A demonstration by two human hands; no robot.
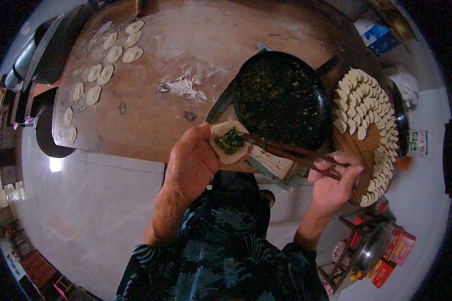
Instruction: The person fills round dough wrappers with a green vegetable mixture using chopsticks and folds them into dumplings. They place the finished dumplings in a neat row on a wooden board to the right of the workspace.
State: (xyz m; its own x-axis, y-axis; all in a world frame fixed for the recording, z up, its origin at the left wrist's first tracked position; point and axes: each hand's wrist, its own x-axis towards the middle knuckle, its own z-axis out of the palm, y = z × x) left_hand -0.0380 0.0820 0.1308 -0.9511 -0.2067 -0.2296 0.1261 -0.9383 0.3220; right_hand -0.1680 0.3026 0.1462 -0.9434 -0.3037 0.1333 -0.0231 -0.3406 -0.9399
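Note:
My left hand (196, 160) holds a round dough wrapper (231, 157) on its fingers above the table's front edge. Chopped green filling (230, 140) lies on the wrapper. In my right hand (335, 177) is a pair of brown chopsticks (292, 149), whose tips touch the filling. Behind them a dark round pan (326, 107) contains a broad layer of chopped green filling (278, 98). It rests over a shallow rectangular frame or tray (271, 169), partly hidden beneath it. Several flat dough wrappers (115, 53) lie scattered at the table's left side.
Rows of folded dumplings (361, 98) cover much of a round woven tray (356, 150) at the right. Loose flour (186, 85) dusts the wooden table (147, 124). At lower right stands a rack with a metal bowl (373, 246) and red boxes (393, 256).

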